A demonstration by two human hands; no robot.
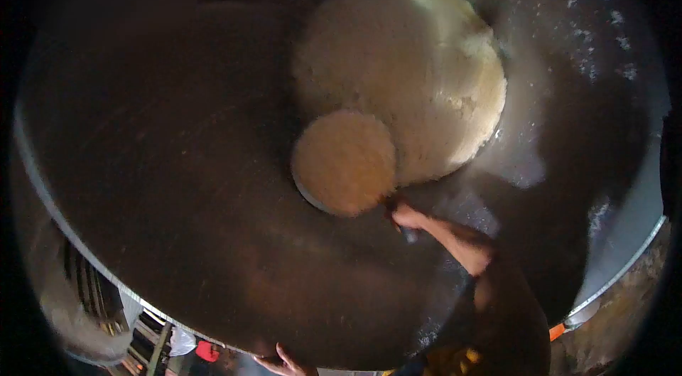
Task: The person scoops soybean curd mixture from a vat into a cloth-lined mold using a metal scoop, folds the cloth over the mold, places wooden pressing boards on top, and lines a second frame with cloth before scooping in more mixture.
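Observation:
My right hand [408, 215] is closed around the short dark handle of a round scoop [344, 163]. The scoop's top is filled with a tan, fine-looking mass, and a thin metal rim shows at its lower left. It overlaps the near left edge of a larger pale, rounded mass [405, 70] in a very wide dark metal pan [177, 163]. Whether that mass is liquid or soft solid I cannot tell. At the bottom edge, my left hand [285, 363] rests at the pan's near rim, fingers apart and only partly in view.
The pan's pale rim [92, 251] curves around the near side. Beyond it at lower left are slatted pieces [153, 337], a whitish bag [182, 342] and a red object [207, 351]. An orange item [556, 332] lies at lower right. White specks dot the far wall.

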